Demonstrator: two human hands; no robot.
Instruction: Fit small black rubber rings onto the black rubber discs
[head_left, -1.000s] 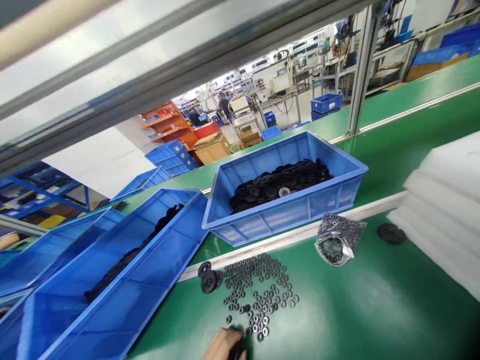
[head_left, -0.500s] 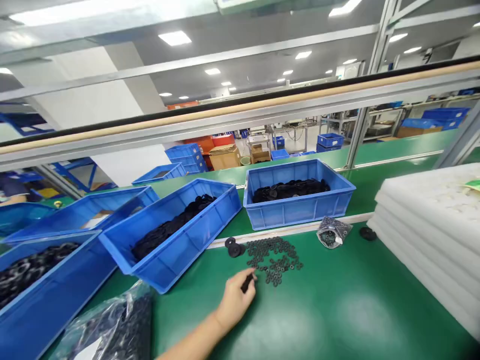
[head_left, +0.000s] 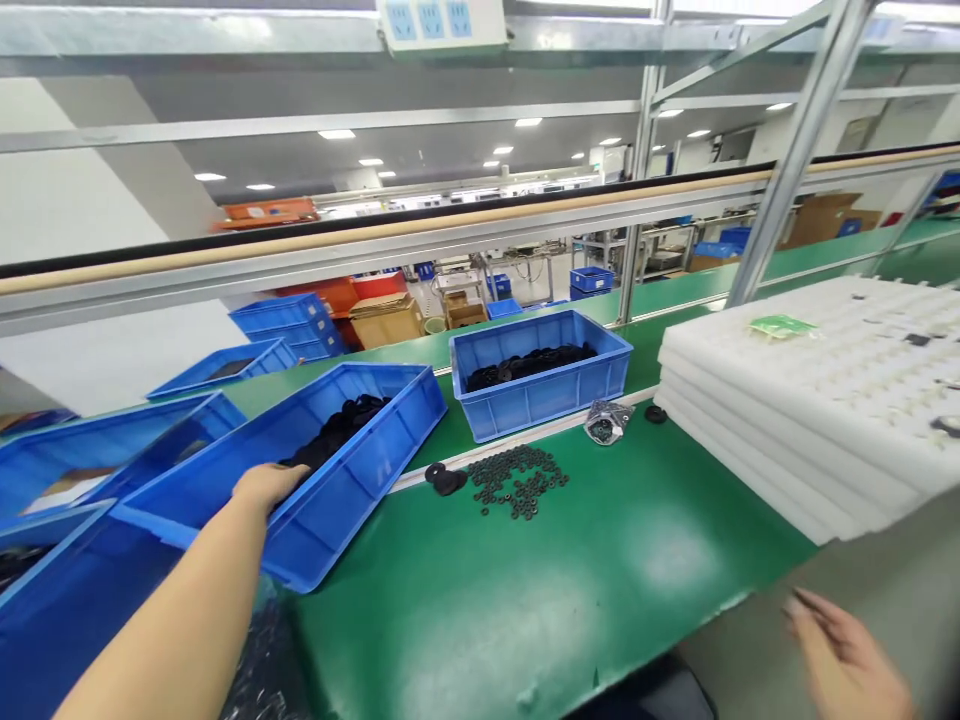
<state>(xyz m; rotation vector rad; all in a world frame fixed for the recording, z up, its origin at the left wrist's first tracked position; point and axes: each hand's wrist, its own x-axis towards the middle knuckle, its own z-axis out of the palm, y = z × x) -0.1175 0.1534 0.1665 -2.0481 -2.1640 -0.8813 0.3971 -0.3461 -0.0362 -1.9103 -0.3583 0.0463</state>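
Observation:
My left hand (head_left: 271, 484) reaches over the near side of a long blue bin (head_left: 352, 505) and touches the black round parts (head_left: 341, 430) in it. Its fingertips are hidden, so I cannot tell whether it grips any. Low on the right, beyond the table edge, my right hand (head_left: 844, 650) is closed with thumb and fingers together; whatever may be between them is too small to make out. Many small dark rings (head_left: 517, 475) lie spread on the green table (head_left: 465, 600), with a few black discs (head_left: 446, 480) beside them.
Another blue bin (head_left: 544, 395) of black parts stands at the back. A small clear bag (head_left: 606, 422) and a black disc (head_left: 655, 413) lie near stacked white foam trays (head_left: 757, 440) on the right. A plastic bag (head_left: 262, 660) lies at lower left; metal uprights (head_left: 799, 150) rise behind.
My left hand has moved from beside the small rings, where it held a small black piece, left into the bin. My right hand has come into view. The view has turned right.

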